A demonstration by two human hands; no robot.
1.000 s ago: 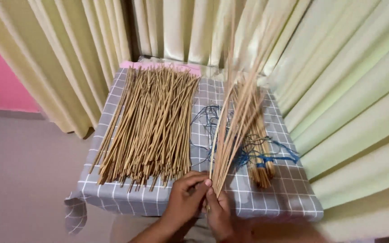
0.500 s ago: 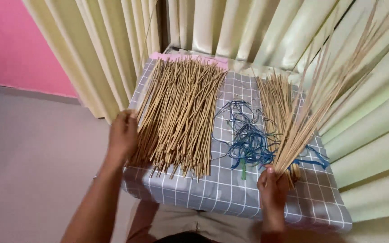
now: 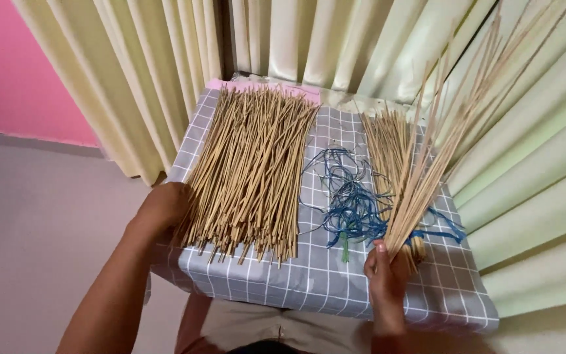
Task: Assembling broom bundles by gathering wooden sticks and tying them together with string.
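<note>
The right hand (image 3: 388, 272) clenches a fanned bundle of thin tan sticks (image 3: 447, 124) above the grey checked surface (image 3: 322, 282); the left hand (image 3: 163, 208) rests, fingers curled, on the large flat pile of tan sticks (image 3: 250, 170)

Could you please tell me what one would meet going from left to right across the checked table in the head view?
Left hand → large pile of sticks → tangle of blue strings → right hand, gripping a fanned bunch of sticks.
</note>
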